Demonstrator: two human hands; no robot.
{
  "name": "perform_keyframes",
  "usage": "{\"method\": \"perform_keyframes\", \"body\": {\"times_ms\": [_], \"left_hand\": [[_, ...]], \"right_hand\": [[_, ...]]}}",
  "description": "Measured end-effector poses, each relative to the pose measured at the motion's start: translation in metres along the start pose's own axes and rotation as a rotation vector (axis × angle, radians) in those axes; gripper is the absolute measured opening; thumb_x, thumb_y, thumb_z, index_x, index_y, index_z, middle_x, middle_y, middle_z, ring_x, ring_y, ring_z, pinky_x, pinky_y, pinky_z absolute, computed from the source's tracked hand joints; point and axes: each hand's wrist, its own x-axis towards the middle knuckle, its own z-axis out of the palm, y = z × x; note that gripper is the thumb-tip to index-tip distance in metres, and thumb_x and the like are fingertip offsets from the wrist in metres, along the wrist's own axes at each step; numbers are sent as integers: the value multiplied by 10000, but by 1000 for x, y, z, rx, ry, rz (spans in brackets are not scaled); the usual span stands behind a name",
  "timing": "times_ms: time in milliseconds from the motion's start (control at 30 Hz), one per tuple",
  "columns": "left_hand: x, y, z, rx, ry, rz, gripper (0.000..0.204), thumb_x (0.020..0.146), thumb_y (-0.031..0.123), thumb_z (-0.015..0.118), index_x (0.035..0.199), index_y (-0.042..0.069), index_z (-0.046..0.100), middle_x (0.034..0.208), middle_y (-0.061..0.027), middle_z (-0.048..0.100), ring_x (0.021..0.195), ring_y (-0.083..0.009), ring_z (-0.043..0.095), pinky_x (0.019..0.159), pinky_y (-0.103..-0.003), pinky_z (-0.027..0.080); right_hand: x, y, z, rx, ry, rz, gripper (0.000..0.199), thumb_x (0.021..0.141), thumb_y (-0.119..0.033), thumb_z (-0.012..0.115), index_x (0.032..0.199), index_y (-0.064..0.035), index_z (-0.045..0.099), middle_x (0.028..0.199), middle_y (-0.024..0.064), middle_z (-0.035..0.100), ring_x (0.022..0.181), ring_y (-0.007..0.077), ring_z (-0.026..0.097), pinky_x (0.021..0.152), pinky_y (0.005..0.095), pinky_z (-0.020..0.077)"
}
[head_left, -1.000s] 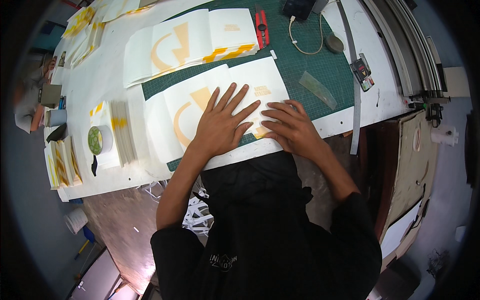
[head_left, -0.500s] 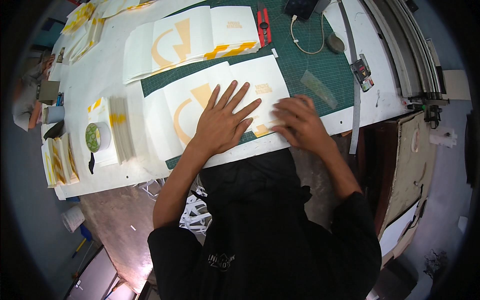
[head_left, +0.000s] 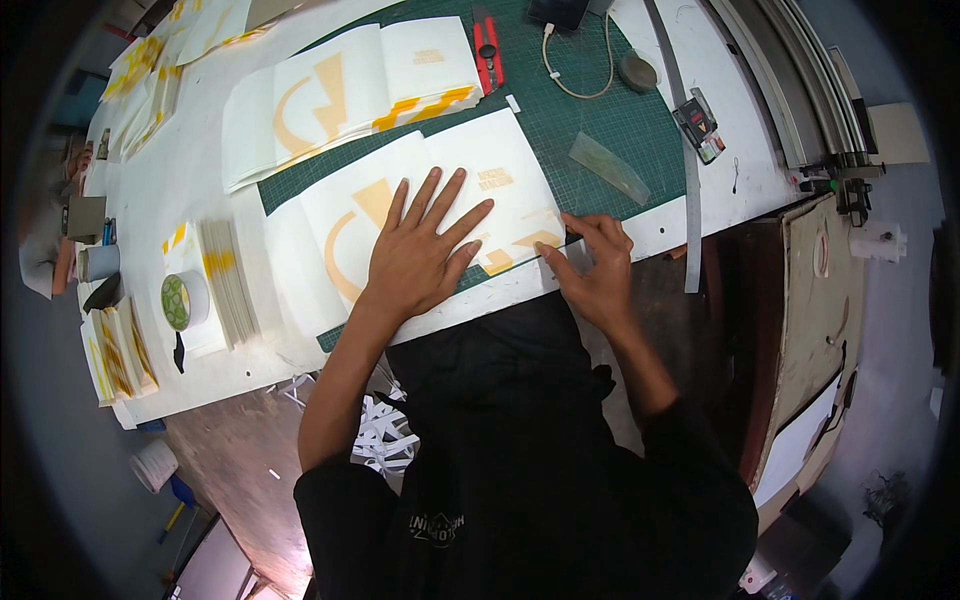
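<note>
A white sheet with yellow-orange cut shapes [head_left: 330, 215] lies on the green cutting mat [head_left: 600, 110] at the table's near edge. My left hand [head_left: 420, 250] presses flat on the sheet's middle, fingers spread. My right hand [head_left: 595, 265] rests at the sheet's right near corner, thumb and fingertips pinching at its edge beside a yellow shape; whether a layer is lifted I cannot tell.
A stack of similar printed sheets [head_left: 340, 95] lies behind. A red utility knife [head_left: 488, 50], a cable, a metal ruler [head_left: 688, 200], a small clear strip [head_left: 610, 168] and a tape roll [head_left: 183, 300] are about. More sheet piles sit at the left. Paper scraps [head_left: 385, 435] lie on the floor.
My right hand has slid from the sheet's middle, next to the left hand, out to the sheet's right near corner. The left hand stays pressed flat.
</note>
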Motion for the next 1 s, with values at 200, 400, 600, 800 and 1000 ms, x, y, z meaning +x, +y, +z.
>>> {"method": "perform_keyframes", "body": {"times_ms": [200, 400, 600, 800, 1000], "left_hand": [[0, 1, -2, -9, -6, -4, 524, 1094, 404, 465, 1606, 300, 487, 1748, -111, 290, 1630, -347, 203, 1328, -568, 86], [0, 0, 1, 6, -5, -1, 528, 1095, 416, 453, 1609, 301, 484, 1753, -111, 279, 1631, -347, 198, 1329, -566, 79], [0, 0, 1, 7, -8, -3, 530, 1094, 420, 453, 1610, 303, 482, 1753, -110, 279, 1632, -345, 195, 1331, -564, 77], [0, 0, 0, -9, 6, -3, 524, 1087, 417, 479, 1599, 313, 500, 1747, -110, 294, 1630, -343, 206, 1328, -565, 82], [0, 1, -1, -26, 7, -1, 529, 1081, 399, 495, 1601, 302, 496, 1746, -112, 294, 1629, -348, 202, 1328, -572, 86]], "right_hand": [[0, -3, 3, -34, 10, 81, 517, 827, -284, 909, 1229, -10, 734, 1128, 111, 641, 1132, 271, 573, 1029, 491, 340], [-4, 4, 7, 66, 66, 36, 514, 802, -222, 915, 1237, -18, 733, 1133, 119, 655, 1109, 271, 607, 1003, 486, 369], [-4, 2, 3, 84, 68, -28, 540, 806, -172, 905, 1287, -30, 703, 1131, 131, 693, 1098, 277, 634, 991, 486, 386], [3, -7, -3, 149, 29, -31, 538, 837, -121, 887, 1322, -29, 672, 1100, 132, 736, 1059, 236, 671, 977, 454, 436], [6, -1, 14, 619, 0, 50, 422, 925, -25, 810, 1317, 13, 659, 1030, 123, 753, 932, 154, 716, 829, 309, 547]]}}
